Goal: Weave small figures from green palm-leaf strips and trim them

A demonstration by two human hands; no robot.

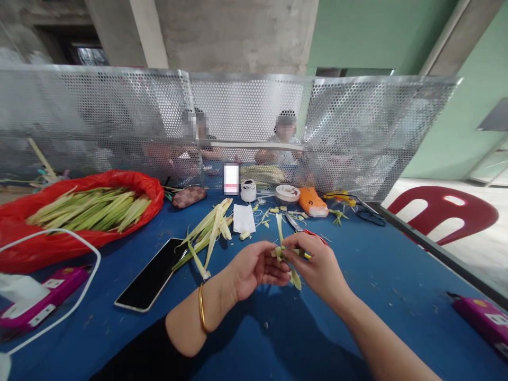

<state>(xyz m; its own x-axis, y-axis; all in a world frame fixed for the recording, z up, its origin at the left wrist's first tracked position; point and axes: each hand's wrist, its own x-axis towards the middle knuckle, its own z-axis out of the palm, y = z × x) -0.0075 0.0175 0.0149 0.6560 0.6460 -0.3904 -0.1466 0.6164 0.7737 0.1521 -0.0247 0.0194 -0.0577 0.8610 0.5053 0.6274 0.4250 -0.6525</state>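
Between my two hands is a small folded piece of pale green husk [279,254], with one strip standing up from it and another pointing down. My left hand [257,267] cups it from the left, thumb and fingers closed on it. From the right, my right hand [311,256] pinches the same piece. Scissors [294,222] with red handles lie just beyond my right hand, partly hidden by it. A loose bunch of husk strips [212,227] lies beyond my left forearm, some ends over a large dark-screened tablet or phone [148,278].
A red plastic bag [156,193] full of husk strips stands at left. Behind my hands are white paper [243,218], a tape roll [288,193], an orange tissue pack [313,202] and a lit phone [231,178]. A perforated metal screen [246,106] separates me from two people.
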